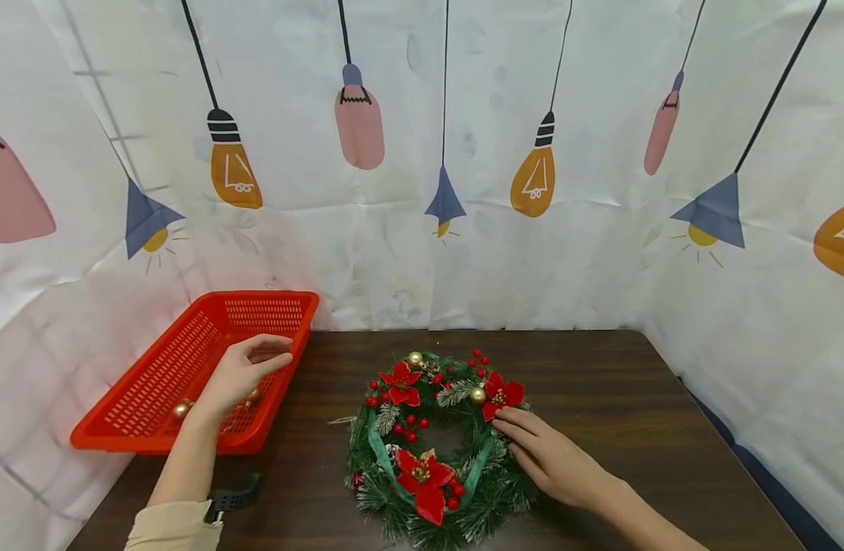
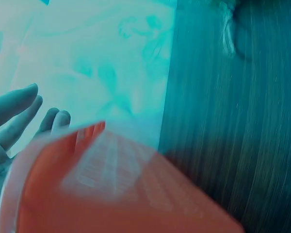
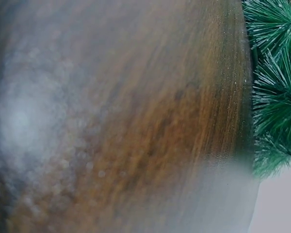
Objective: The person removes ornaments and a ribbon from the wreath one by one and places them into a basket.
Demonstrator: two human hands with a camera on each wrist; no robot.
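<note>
A green wreath (image 1: 487, 490) lies on the dark wooden table, dressed with red poinsettias (image 1: 423, 478), red berries, gold balls (image 1: 478, 395) and a green ribbon. My right hand (image 1: 555, 459) rests at its right side, fingers stretched out and fingertips at the upper right poinsettia (image 1: 503, 394). Over the red plastic basket (image 1: 135, 394) hovers my left hand (image 1: 246, 373), its fingers loosely bent and nothing showing between them. Inside the basket, several small gold balls (image 1: 182, 409) lie partly behind my left forearm. In the left wrist view, the fingers (image 2: 14, 108) appear beyond the basket's blurred wall.
The dark table (image 1: 580, 367) runs back to a white curtain (image 1: 408, 260) printed with lamps and bulbs. The basket stands at the table's left, close to the curtain. A black strap device (image 1: 234, 496) sits on my left wrist.
</note>
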